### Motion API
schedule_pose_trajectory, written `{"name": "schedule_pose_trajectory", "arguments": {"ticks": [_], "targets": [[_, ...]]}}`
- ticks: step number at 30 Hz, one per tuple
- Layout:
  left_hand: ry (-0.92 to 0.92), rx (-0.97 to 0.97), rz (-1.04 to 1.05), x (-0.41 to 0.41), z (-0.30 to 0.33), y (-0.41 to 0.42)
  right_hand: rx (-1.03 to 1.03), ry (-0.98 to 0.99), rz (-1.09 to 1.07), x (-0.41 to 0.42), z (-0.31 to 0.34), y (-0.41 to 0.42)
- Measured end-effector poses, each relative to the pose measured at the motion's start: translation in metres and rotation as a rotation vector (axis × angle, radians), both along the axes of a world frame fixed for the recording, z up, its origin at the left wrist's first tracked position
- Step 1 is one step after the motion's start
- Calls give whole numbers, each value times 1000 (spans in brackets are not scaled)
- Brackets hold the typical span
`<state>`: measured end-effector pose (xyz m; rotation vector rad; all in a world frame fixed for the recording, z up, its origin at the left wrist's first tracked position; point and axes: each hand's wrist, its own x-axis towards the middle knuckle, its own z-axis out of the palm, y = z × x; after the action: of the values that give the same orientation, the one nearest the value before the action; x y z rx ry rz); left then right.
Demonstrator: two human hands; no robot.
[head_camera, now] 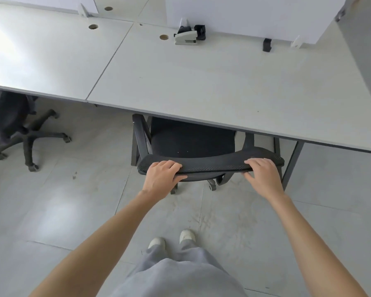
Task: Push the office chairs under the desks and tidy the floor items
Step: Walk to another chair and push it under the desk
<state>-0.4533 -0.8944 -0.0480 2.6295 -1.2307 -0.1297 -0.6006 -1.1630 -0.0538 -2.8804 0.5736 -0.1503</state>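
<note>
From the head camera, a black office chair (pixel 193 144) stood with its seat partly under the front edge of a pale grey desk (pixel 201 82), its mesh backrest top rail nearest the person and its casters visible on the tiled floor (pixel 51 211) below. The left hand (pixel 162 179) gripped the left end of the backrest rail, fingers curled over the top and thumb underneath. The right hand (pixel 262 175) held the right end of the same rail, fingers laid over the top edge and thumb pressed against its underside. Both bare arms were stretched forward, and below them showed grey trousers and two light shoes (pixel 172 239) planted on the floor behind the chair. To the left, a second black chair (pixel 11 123) sat with its seat under the neighbouring desk (pixel 41 56), its star base and wheels out on the floor. On the desk ahead, near the white partition (pixel 255 16), lay a grey stapler-like item (pixel 185 38) just beside a small black object (pixel 200 31), with another small black piece (pixel 267 45) further right. Round cable holes dotted the desktops.
</note>
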Motion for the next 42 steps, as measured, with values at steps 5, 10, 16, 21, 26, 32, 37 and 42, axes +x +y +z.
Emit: {"name": "schedule_pose_trajectory", "arguments": {"ticks": [5, 10, 16, 21, 26, 32, 37, 42], "targets": [[-36, 11, -138, 23, -1, 26, -1, -27, -107, -8, -1, 47], [-44, 27, -260, 44, 0, 46, -22, 10, -286, -25, -1, 100], [39, 168, -376, 74, 11, 48, -89, 72, -302, -26, 3, 140], [-6, 211, -362, 79, 14, 37, -60, 48, -292, -30, -2, 151], [10, 191, -313, 50, 16, 19, -91, 0, -289, -49, -3, 111], [21, 256, -321, 18, 10, -13, -90, -8, -237, -64, 5, 49], [-5, 195, -238, 5, 9, -43, -89, 5, -200, -67, 3, 15], [46, 103, -244, -3, 7, -59, -42, 25, -166, -75, 3, 0]]}}
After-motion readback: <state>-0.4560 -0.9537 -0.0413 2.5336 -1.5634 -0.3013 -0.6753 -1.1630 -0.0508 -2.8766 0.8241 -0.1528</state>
